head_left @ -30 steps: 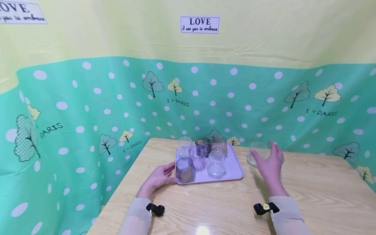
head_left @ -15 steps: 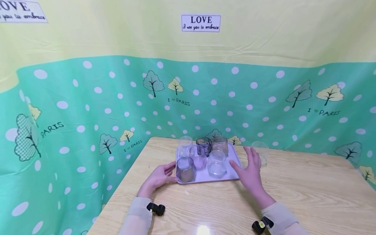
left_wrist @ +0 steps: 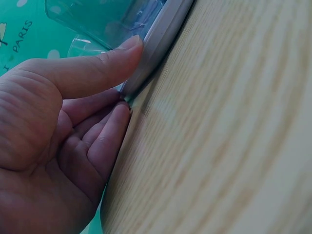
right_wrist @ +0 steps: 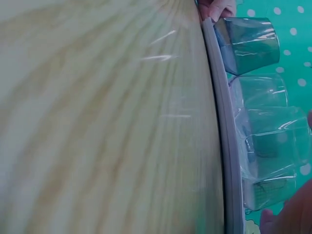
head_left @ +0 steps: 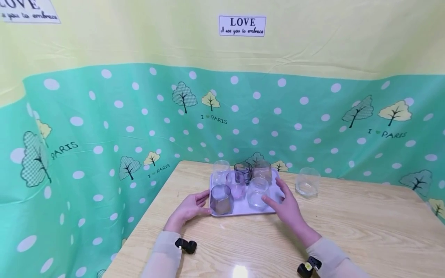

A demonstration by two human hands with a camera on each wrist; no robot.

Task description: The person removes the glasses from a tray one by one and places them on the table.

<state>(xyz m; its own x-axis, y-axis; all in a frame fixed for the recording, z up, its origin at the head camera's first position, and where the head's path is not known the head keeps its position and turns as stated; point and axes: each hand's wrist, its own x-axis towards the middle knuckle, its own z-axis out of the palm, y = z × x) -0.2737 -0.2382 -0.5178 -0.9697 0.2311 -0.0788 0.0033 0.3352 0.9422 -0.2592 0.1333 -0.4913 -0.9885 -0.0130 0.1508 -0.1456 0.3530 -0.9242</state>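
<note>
A pale purple tray (head_left: 238, 210) bears several drinking glasses. My left hand (head_left: 189, 209) holds its near left corner; the thumb (left_wrist: 117, 61) presses on the rim, and the other fingers curl at the tray's edge. Close by stands a dark grey glass (head_left: 221, 201). My right hand (head_left: 290, 206) is at the tray's right side, thumb and fingers spread around a clear glass (head_left: 257, 192) on the tray's near right part. Whether the thumb touches that glass I cannot tell. In the right wrist view only part of the right hand (right_wrist: 295, 214) shows, beside the clear glasses.
Behind on the tray are a pinkish glass (head_left: 236, 189), a clear glass (head_left: 221, 172), a dark patterned one (head_left: 242, 172) and a brownish one (head_left: 262, 172). Another clear glass (head_left: 308, 182) stands on the wooden table (head_left: 365, 227), right of the tray. A printed curtain (head_left: 295, 112) hangs behind.
My right hand has let go of the clear glass on the table at the right and moved left to the tray's glass. The left hand has stayed at the tray's corner.
</note>
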